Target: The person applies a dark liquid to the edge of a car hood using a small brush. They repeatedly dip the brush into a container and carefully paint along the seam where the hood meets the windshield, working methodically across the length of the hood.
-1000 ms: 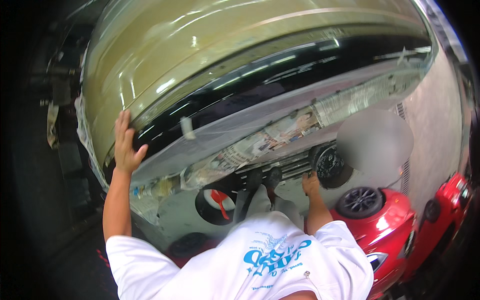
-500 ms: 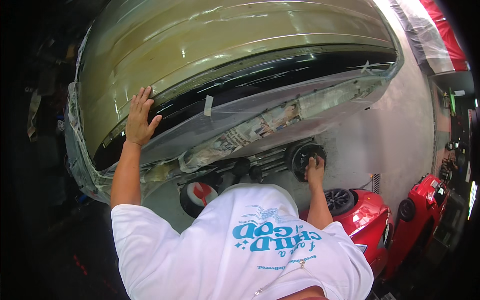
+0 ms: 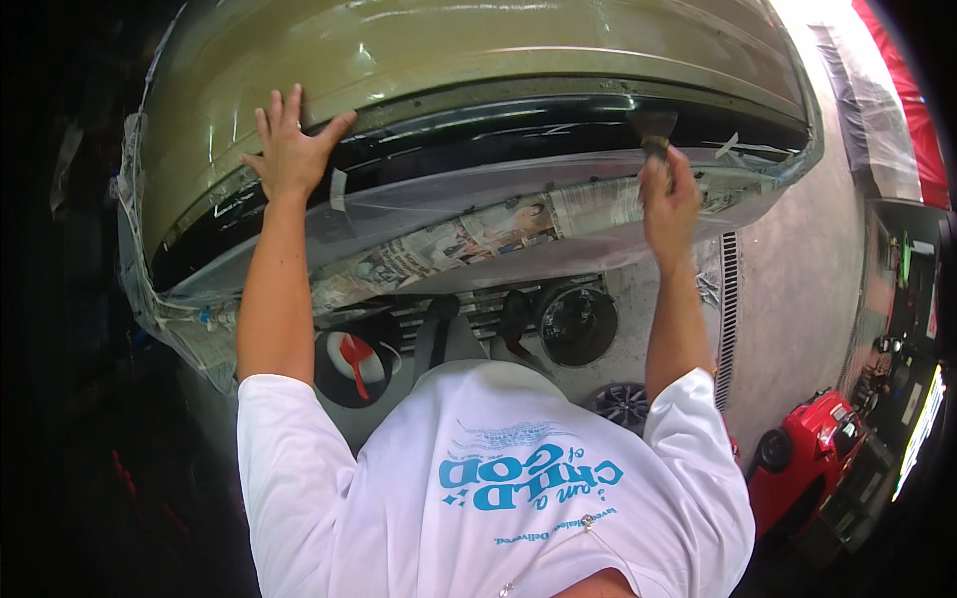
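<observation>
My left hand lies with fingers spread at the lower edge of a large gold-olive vehicle panel, over the seam with the glossy black strip. My right hand is closed around the handle of a scraper with a broad, flared blade. The blade is held over the right part of the black strip; whether it touches the surface I cannot tell. Clear plastic sheeting and newspaper mask the body below the strip. A bit of pale tape sticks near my left wrist.
Near my feet, a black bucket stands on the floor beside a dark container with a white inside holding a red scoop. A wheel lies close by. A floor grate runs at the right, past which stands a red car.
My right hand has risen from above the black bucket to the black strip, carrying the scraper. My left hand has shifted right along the panel edge with its fingers spread wider.
</observation>
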Demonstrator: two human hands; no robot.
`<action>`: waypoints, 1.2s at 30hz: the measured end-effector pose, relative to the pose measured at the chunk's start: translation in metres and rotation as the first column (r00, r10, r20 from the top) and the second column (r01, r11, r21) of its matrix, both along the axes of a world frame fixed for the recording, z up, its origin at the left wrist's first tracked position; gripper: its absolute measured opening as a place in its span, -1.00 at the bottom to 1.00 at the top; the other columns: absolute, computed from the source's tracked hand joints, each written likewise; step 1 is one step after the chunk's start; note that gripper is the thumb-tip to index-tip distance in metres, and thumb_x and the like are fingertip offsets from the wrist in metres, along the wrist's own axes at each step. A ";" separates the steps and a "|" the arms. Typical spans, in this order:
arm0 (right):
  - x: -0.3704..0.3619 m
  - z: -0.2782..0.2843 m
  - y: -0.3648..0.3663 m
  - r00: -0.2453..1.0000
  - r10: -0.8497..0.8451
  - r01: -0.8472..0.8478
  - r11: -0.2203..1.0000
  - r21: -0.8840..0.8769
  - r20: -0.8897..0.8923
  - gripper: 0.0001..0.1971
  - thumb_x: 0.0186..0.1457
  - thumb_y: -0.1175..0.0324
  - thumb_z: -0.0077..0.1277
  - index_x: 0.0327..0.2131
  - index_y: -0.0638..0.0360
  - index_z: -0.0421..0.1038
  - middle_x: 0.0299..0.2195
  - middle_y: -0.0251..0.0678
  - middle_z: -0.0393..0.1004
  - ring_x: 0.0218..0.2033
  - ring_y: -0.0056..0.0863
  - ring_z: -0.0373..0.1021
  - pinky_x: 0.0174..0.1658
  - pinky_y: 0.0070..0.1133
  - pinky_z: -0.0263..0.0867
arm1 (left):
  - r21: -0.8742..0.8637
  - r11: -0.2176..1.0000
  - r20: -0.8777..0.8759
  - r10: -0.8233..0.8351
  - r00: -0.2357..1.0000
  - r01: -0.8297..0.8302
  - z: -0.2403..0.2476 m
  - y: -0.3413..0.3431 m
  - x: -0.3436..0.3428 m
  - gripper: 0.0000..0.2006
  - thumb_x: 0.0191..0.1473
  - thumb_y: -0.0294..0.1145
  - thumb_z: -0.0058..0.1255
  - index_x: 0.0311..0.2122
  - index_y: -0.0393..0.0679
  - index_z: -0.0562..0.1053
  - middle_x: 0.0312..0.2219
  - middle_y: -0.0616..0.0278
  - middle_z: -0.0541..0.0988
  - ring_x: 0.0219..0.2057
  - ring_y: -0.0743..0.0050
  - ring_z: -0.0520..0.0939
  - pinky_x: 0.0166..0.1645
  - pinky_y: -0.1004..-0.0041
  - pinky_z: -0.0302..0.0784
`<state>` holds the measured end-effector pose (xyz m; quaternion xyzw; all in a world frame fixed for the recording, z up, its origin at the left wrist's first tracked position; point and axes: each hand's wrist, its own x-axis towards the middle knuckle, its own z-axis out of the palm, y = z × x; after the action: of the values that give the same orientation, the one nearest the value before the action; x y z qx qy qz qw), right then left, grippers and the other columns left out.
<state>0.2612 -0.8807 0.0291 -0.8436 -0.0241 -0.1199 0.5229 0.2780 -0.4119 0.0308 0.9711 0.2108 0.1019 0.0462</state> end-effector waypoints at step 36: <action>0.082 0.064 0.035 0.945 0.327 -0.232 0.712 -0.663 0.021 -0.64 0.16 0.27 0.24 0.03 0.07 0.53 -0.32 -0.09 0.65 -0.38 -0.37 0.56 -0.15 -0.49 0.44 | -0.118 0.993 0.166 0.018 0.986 0.002 0.017 -0.025 -0.010 -0.08 -0.11 0.25 0.30 0.30 -0.09 0.37 0.37 0.03 0.27 0.41 0.01 0.20 0.45 -0.01 0.01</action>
<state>0.3429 -0.8455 0.0927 -0.9484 -0.2274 -0.0807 0.2055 0.2682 -0.4369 0.0474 0.9538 0.2157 0.1706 0.1205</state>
